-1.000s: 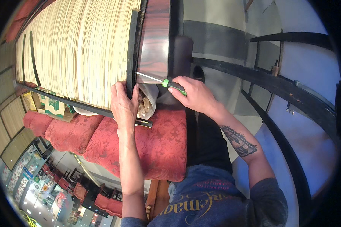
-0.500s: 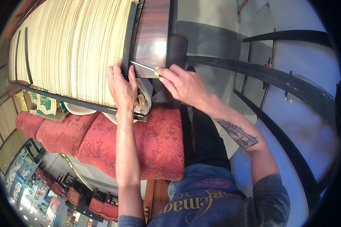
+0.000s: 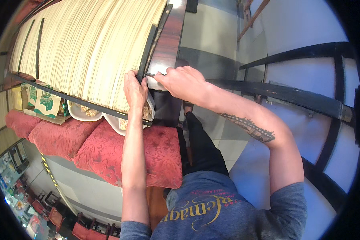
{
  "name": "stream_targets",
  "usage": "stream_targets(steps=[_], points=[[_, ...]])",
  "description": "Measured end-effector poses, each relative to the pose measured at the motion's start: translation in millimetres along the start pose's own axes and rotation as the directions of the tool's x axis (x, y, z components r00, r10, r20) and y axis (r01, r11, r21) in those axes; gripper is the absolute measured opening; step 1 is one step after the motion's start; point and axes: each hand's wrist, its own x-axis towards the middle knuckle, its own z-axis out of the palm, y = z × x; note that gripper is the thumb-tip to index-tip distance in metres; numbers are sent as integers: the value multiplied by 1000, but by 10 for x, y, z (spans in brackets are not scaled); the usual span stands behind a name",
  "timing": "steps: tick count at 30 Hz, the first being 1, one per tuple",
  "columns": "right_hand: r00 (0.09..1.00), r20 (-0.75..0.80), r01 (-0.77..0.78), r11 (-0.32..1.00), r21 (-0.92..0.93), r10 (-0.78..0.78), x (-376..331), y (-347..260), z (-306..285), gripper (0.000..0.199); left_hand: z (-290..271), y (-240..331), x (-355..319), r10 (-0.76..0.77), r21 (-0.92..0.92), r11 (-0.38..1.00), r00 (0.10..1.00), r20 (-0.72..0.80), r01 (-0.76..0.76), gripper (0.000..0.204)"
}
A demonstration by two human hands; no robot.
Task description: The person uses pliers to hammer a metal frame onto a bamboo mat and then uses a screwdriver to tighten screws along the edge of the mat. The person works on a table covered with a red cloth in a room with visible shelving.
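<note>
A pale slatted reed mat point(image 3: 88, 48) with a black edge strip point(image 3: 150, 44) lies over a dark wooden tabletop point(image 3: 170, 36). My left hand point(image 3: 134, 88) grips the lower end of that black strip with its fingers curled over it. My right hand point(image 3: 184, 82) is closed around a thin metal tool point(image 3: 150, 74). The tool's tip points left at the strip, just above my left fingers. Its handle is hidden in my fist. The two hands are almost touching.
White bowls point(image 3: 84, 113) of food and green-and-white cartons point(image 3: 40, 102) sit beneath the mat's near edge. Red patterned cushions point(image 3: 108, 152) line a bench below them. A black metal railing point(image 3: 308, 100) crosses the right side above a tiled floor point(image 3: 212, 44).
Both hands have moved further up along the black strip. The tool's green handle, visible a second ago, is now hidden inside my right fist.
</note>
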Motion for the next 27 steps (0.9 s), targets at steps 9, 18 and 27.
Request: stream_targets(steps=[9,18,27], points=[[966,257,53,994,-94,-27,604,-293,-712,18,-33,-103,68,-44,-71,996,999,29,46,39],[961,-27,-220,817,534,276,-500,224,866,33,-629,-174,-367,42,62,997,985,165,-53,57],[935,119,-344,769,539,334,-555,-188,935,38,-484,-261,-680,-8,358,932,986,169,-54,61]])
